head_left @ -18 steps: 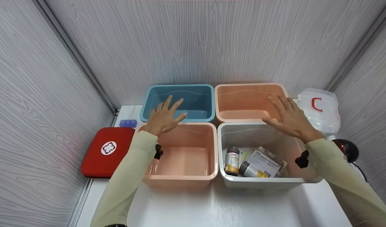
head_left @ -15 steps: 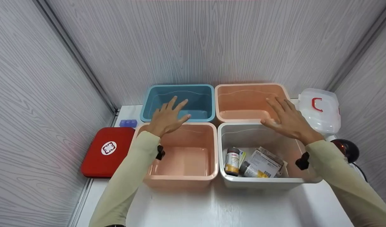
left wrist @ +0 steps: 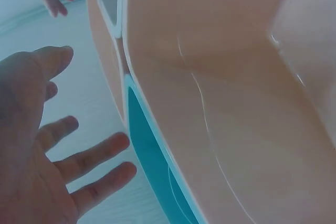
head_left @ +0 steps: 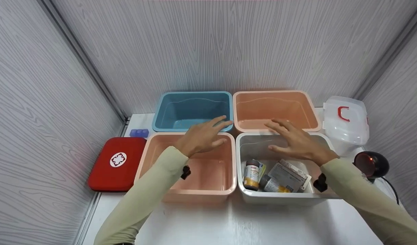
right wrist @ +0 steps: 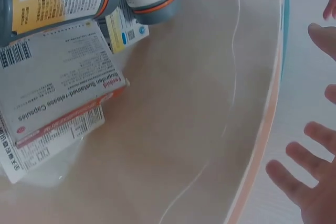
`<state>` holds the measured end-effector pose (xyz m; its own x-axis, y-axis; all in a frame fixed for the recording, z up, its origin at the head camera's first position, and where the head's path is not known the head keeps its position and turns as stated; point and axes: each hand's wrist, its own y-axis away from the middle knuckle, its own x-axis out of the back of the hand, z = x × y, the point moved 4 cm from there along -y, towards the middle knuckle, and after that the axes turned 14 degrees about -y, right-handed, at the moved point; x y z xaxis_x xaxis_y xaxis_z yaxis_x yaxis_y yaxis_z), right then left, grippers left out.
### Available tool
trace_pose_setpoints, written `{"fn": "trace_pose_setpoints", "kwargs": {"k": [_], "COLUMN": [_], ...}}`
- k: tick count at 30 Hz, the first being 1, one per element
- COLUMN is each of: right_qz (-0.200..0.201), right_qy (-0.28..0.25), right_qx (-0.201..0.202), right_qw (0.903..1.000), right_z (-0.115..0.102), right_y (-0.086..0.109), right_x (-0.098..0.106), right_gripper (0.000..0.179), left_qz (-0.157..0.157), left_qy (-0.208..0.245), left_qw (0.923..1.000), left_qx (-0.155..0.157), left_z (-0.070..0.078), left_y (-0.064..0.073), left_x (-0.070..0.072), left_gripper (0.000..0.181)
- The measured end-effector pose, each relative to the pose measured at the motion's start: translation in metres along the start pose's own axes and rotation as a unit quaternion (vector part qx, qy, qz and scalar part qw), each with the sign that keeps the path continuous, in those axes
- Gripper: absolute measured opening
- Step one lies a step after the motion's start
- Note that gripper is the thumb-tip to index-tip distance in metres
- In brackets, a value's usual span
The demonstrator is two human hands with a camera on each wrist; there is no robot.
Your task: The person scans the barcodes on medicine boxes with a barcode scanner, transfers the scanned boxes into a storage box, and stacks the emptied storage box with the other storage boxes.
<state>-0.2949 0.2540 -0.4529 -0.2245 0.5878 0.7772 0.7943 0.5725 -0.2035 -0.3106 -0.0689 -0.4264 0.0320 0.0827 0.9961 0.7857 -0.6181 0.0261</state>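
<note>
Fingers spread, my left hand hovers above the back of the near-left peach bin and holds nothing. Over the white bin hangs my right hand, also spread and holding nothing. Inside that white bin, one dark-capped pill bottle leans upright and a second pill bottle lies tilted. Beside them are a medicine box, printed as ibuprofen capsules, and another white box partly under it. A small yellow-and-white box shows behind the bottles.
Behind stand a blue bin and a second peach bin. A red first-aid case and purple blocks lie left. At right are a translucent red-handled box and a black rounded device with a cable.
Both hands have moved inward and toward the body: the left from over the blue bin's front to the right, the right leftward over the white bin. The containers look unmoved.
</note>
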Motion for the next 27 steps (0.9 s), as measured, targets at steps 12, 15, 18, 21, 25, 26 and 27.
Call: {"fn": "trace_pose_setpoints", "kwargs": {"k": [12,15,18,21,25,26,27], "right_qz": [-0.18,-0.2,-0.219,-0.242,-0.271,-0.276,-0.28], "right_qy": [-0.077,-0.076,-0.079,-0.08,-0.076,-0.077,-0.074], "right_qx": [-0.019,-0.028,-0.03,-0.022,-0.011,-0.014,-0.018], "right_qw": [0.9804,0.9764,0.972,0.9668,0.9596,0.9579,0.9569], "right_z": [0.0,0.004,0.009,0.014,0.017,0.018,0.019], "right_y": [-0.012,-0.017,-0.021,-0.026,-0.031,-0.03,-0.03], "right_x": [-0.042,-0.053,-0.063,-0.074,-0.089,-0.092,-0.096], "right_gripper": [0.076,0.075,0.074,0.073,0.073,0.072,0.072], "left_qz": [-0.053,-0.064,-0.07,-0.081,-0.094,-0.097,-0.099], "left_qy": [-0.009,-0.012,-0.01,-0.002,0.018,0.024,0.028], "left_qw": [0.9892,0.9856,0.9832,0.982,0.9812,0.9811,0.9809], "left_qx": [-0.137,-0.156,-0.168,-0.171,-0.167,-0.166,-0.165], "left_z": [0.036,0.042,0.046,0.049,0.052,0.053,0.053], "left_y": [-0.002,-0.003,-0.003,-0.004,-0.006,-0.006,-0.007], "left_x": [-0.012,-0.016,-0.019,-0.023,-0.031,-0.032,-0.034], "left_gripper": [0.082,0.076,0.067,0.059,0.053,0.052,0.052]}}
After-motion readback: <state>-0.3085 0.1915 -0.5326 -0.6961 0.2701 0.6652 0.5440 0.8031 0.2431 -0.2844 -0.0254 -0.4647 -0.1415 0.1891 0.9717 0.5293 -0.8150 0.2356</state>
